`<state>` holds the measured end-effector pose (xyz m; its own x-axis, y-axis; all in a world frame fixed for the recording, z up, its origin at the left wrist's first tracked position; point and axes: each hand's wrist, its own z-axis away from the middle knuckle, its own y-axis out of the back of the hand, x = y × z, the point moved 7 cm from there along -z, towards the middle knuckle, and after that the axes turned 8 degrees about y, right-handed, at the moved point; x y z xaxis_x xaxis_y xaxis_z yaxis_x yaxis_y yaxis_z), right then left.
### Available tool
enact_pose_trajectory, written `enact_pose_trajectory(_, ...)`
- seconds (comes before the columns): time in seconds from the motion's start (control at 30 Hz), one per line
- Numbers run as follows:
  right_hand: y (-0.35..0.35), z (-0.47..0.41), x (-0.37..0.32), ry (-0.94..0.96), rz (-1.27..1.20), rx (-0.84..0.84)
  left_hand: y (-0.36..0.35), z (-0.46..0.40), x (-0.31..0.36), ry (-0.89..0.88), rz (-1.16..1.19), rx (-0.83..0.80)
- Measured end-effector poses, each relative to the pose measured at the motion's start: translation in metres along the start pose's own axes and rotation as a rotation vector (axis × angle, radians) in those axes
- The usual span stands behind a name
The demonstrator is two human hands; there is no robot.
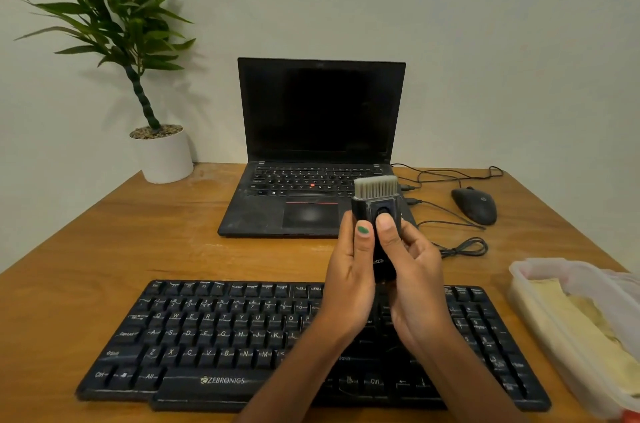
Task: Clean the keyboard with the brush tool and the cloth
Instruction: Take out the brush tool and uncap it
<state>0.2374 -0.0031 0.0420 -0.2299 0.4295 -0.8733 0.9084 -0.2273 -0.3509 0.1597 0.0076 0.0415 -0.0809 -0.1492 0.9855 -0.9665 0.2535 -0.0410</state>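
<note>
Brush tool [375, 215] held upright in 2 hands above the black keyboard [221, 339].

The forearms hid the keyboard's centre-right keys, and the tool's lower body was covered by the palms. The yellowish cloth [568, 315] lay in a clear container [519, 287] at the right, cut off by the frame edge. The left hand [349, 270] and right hand [412, 260] were both closed around the tool, thumbs pressed on its front, grey bristles pointing up before the laptop [311, 159].

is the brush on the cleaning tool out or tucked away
Out. The grey bristles stand above the top of the black brush tool, pointing up, while the left hand and right hand hold it above the keyboard.
</note>
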Motion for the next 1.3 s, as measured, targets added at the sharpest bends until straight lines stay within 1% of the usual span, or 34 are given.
enact_pose_trajectory(0.13,-0.001,0.002,-0.005,0.053,0.056,-0.002,0.001,-0.002,-0.003,-0.023,-0.036,0.018)
enact_pose_trajectory(0.2,-0.003,0.002,-0.007,0.067,0.1,-0.031,0.001,-0.002,-0.002,-0.029,-0.048,0.013)
enact_pose_trajectory(0.33,-0.005,0.0,-0.009,0.04,0.184,-0.129,0.002,-0.003,-0.005,0.06,-0.071,-0.009)
enact_pose_trajectory(0.37,-0.006,-0.001,-0.01,0.032,0.2,-0.148,0.002,-0.002,-0.003,0.056,-0.098,-0.01)
enact_pose_trajectory(0.47,-0.001,-0.001,-0.014,-0.024,0.159,-0.167,-0.003,0.001,0.009,0.018,-0.133,-0.056)
enact_pose_trajectory(0.6,0.016,0.011,-0.015,-0.175,0.092,-0.18,-0.008,0.002,0.015,-0.088,-0.109,-0.138)
enact_pose_trajectory(0.67,0.026,0.017,-0.021,-0.184,0.1,-0.19,-0.01,0.0,0.007,-0.087,-0.136,-0.177)
enact_pose_trajectory(0.7,0.034,0.02,-0.027,-0.16,0.132,-0.171,-0.011,0.0,0.003,-0.088,-0.186,-0.208)
enact_pose_trajectory(0.77,0.051,0.026,-0.041,-0.089,0.201,-0.079,-0.017,0.0,-0.005,-0.093,-0.349,-0.285)
enact_pose_trajectory(0.83,0.074,0.032,-0.054,-0.04,0.268,0.056,-0.02,0.001,-0.013,-0.071,-0.607,-0.362)
enact_pose_trajectory(0.9,0.099,0.043,-0.066,-0.029,0.322,0.194,-0.022,0.002,-0.022,-0.022,-0.864,-0.386)
enact_pose_trajectory(0.97,0.119,0.052,-0.076,-0.017,0.391,0.274,-0.023,0.004,-0.027,-0.021,-1.045,-0.41)
enact_pose_trajectory(1.07,0.141,0.065,-0.092,0.01,0.545,0.341,-0.02,0.003,-0.036,-0.003,-1.205,-0.438)
enact_pose_trajectory(1.2,0.151,0.073,-0.105,0.03,0.683,0.3,-0.015,0.002,-0.04,0.056,-1.317,-0.467)
enact_pose_trajectory(1.3,0.152,0.072,-0.113,0.065,0.746,0.28,-0.02,0.009,-0.04,0.076,-1.323,-0.522)
